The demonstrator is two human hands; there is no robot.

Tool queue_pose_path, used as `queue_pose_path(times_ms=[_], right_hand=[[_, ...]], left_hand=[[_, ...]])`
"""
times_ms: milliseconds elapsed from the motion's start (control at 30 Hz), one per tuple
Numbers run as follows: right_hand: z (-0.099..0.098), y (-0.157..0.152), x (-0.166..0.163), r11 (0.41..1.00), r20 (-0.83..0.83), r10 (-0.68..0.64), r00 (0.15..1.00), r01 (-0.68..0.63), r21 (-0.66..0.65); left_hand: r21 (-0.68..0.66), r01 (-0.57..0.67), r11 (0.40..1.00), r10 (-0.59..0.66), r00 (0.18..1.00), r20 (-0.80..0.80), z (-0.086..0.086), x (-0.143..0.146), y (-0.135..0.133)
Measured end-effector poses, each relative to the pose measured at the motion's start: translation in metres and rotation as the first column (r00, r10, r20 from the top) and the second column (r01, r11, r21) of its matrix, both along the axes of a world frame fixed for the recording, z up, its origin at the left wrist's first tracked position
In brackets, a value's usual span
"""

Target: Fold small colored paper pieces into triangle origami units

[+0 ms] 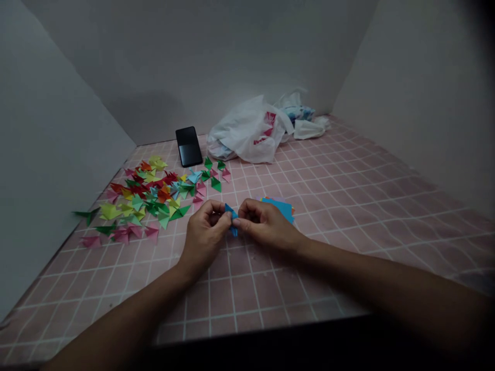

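A small piece of folded blue paper (233, 228) is held between my two hands above the middle of the table. My left hand (207, 226) pinches it from the left with thumb and forefinger. From the right, my right hand (266, 224) grips its edge, fingers curled and thumb pressed on it. The fingertips cover part of the paper, so its full shape is hidden. Just behind my right hand lies a stack of coloured paper squares (281, 207), a blue sheet on top. To the left, many folded origami pieces (154, 208) in red, green, yellow and pink are spread out.
A dark phone (189, 147) leans at the back, behind the folded pieces. Next to it a white plastic bag (247, 129) lies crumpled, with more wrapping (309, 128) to its right. Pale walls (232, 56) enclose the pink checked tablecloth (348, 206) at the back and sides.
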State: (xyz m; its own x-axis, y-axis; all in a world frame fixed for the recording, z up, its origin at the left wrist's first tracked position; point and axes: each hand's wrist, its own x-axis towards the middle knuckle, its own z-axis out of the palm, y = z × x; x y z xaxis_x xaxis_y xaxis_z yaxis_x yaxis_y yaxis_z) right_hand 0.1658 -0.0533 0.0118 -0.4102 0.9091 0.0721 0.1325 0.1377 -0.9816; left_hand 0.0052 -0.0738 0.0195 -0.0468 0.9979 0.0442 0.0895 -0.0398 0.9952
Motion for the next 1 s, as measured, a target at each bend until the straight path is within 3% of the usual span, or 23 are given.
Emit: queue_pose_path(times_ms=[167, 467, 733, 1000], right_hand=[[-0.0005, -0.0008, -0.0008, 1.000, 0.036, -0.011, 0.999, 0.012, -0.020], [0.0015, -0.0046, -0.0026, 0.985, -0.074, -0.021, 0.997, 0.008, -0.173], [0.0035, -0.0038, -0.0033, 0.948, -0.150, -0.018, 0.988, -0.031, -0.317], [0.0003, -0.0029, -0.0036, 0.952, -0.165, -0.027, 0.986, -0.026, -0.305]], left_hand=[[0.013, 0.006, 1.000, -0.007, 1.000, 0.030, -0.0007, 0.0015, -0.0009], [-0.032, -0.004, 0.999, 0.007, 0.996, 0.090, -0.0039, 0.0001, -0.0004], [0.023, -0.017, 1.000, 0.018, 0.999, -0.050, -0.0042, -0.0037, 0.0010], [-0.010, -0.004, 1.000, 0.004, 0.999, 0.041, -0.0043, -0.0033, 0.0008]])
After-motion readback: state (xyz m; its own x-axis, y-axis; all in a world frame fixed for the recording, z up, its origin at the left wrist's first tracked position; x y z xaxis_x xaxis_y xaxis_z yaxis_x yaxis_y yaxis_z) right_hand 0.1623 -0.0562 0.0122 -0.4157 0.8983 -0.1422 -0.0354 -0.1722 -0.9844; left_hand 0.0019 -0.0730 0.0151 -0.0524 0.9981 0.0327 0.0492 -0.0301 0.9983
